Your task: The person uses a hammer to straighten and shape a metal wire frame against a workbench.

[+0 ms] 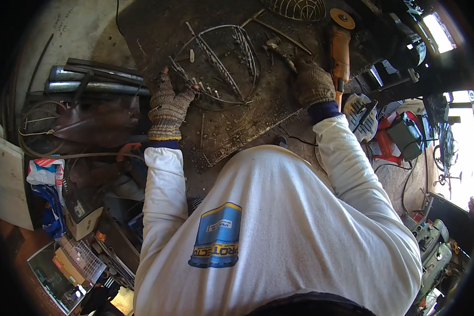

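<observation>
On the dark metal worktop (279, 100) lies a round frame (224, 108) of thin rod, with several ribbed rods (216, 60) set across it. My left hand (168, 108), in a brown knitted glove, rests at the frame's left edge. Its thumb and forefinger are spread apart; the other fingers are partly hidden. My right hand (315, 87), gloved alike, is closed around a slim metal tool (282, 54) whose jaw-like end points left toward the frame. I cannot make out its exact kind. Just right of that hand lies an orange angle grinder (341, 50) with a tan disc.
A wire cage (299, 8) and a long thin bar (283, 34) are at the worktop's far side. Metal tubes (97, 87) lie to the left. A red and grey machine (405, 137) stands on the right, cables near it. A small pale piece (192, 56) lies inside the frame.
</observation>
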A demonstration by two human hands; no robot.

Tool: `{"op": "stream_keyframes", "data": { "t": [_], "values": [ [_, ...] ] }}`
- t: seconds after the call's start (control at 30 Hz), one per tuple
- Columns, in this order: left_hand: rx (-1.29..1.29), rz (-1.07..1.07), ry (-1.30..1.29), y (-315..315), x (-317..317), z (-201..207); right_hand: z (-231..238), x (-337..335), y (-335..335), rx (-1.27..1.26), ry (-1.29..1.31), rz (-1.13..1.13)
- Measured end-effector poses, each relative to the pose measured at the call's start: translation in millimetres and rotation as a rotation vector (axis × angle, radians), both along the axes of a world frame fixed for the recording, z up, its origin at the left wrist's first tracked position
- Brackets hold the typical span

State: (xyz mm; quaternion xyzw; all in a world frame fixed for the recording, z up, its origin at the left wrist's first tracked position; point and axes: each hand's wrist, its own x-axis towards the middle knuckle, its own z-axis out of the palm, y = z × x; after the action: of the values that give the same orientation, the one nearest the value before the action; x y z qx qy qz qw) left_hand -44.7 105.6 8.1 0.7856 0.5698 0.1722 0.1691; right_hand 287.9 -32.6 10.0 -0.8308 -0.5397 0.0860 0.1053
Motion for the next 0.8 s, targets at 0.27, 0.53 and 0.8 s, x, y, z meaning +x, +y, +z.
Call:
{"op": "stream_keyframes", "data": {
  "t": [0.27,0.53,0.8],
  "values": [
    [-0.018,0.01,-0.07,-0.7,-0.4,-0.9,-7.0,10.2,-1.6,0.1,0.195,0.038],
    [0.622,-0.721,-0.188,-73.0,15.0,-5.0,26.5,-18.0,-59.0,0.323,1.206,-0.227],
    [1.059,-0.465,0.646,-106.9,70.4,-23.1,33.5,-32.8,-73.6,0.258,1.301,-0.229]
  ]
}}
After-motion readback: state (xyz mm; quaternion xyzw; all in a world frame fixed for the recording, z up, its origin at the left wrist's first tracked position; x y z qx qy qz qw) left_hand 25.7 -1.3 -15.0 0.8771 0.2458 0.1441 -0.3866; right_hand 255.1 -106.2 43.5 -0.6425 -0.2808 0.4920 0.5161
